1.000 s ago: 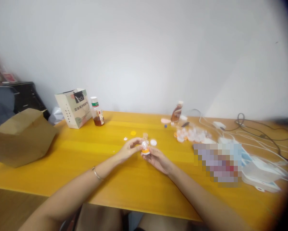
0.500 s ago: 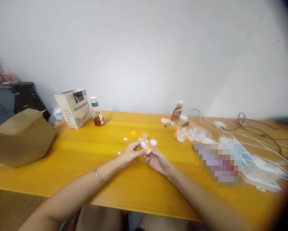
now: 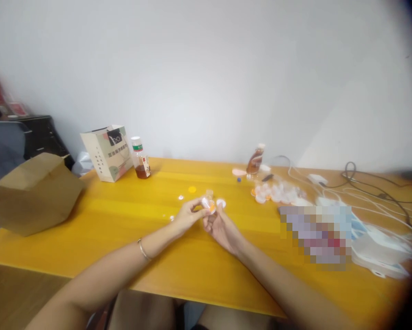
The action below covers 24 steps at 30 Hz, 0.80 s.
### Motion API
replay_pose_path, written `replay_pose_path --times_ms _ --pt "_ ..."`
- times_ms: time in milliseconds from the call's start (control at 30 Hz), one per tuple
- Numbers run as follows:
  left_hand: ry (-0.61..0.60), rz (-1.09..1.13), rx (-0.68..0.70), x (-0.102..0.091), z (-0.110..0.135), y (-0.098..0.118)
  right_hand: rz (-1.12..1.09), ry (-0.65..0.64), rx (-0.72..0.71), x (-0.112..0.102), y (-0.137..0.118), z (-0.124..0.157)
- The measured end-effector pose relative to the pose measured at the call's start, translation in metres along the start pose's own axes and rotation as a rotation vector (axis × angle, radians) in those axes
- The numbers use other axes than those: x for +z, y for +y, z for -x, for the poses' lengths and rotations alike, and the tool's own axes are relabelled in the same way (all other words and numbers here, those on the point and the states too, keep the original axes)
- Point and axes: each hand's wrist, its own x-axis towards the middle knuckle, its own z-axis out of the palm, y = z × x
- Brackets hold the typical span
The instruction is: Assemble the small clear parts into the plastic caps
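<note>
Above the middle of the table, a small clear plastic container (image 3: pixel 206 202) with an orange and white end is held in the fingers of my left hand (image 3: pixel 189 217). My right hand (image 3: pixel 223 231) is closed at the container's orange end, with its thumb up and its fingers curled beneath. Blur hides the exact contact. A white round cap (image 3: pixel 221 202) shows just beyond my right thumb; I cannot tell whether it is touched. Behind the container stands a small tan piece (image 3: pixel 209 193). A yellow disc (image 3: pixel 192 189) and small white pieces (image 3: pixel 181 197) lie beyond my left hand.
At the left are a brown paper bag (image 3: pixel 37 197), a printed carton bag (image 3: pixel 107 156) and a bottle of dark liquid (image 3: pixel 143 170). A brown bottle (image 3: pixel 255 160), a pile of white and orange caps (image 3: pixel 277 192), a pixelated item (image 3: pixel 317 236) and cables (image 3: pixel 374 197) lie right.
The view has shifted slightly, moving the table things a little to the right. My hands have raised and tilted the container slightly; both stay at it.
</note>
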Motion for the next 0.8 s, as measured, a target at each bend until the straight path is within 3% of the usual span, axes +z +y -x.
replay_pose_path --times_ms 267,567,800 --pt "-0.026 0.046 0.045 0.007 0.002 0.001 0.211 0.174 -0.24 -0.001 0.016 -0.005" --pt "0.068 0.032 0.032 0.015 0.003 -0.002 -0.01 0.19 -0.174 0.01 0.013 0.002" --pt "0.149 0.015 0.046 0.021 0.004 -0.003 -0.045 0.197 -0.165 0.009 0.015 0.0"
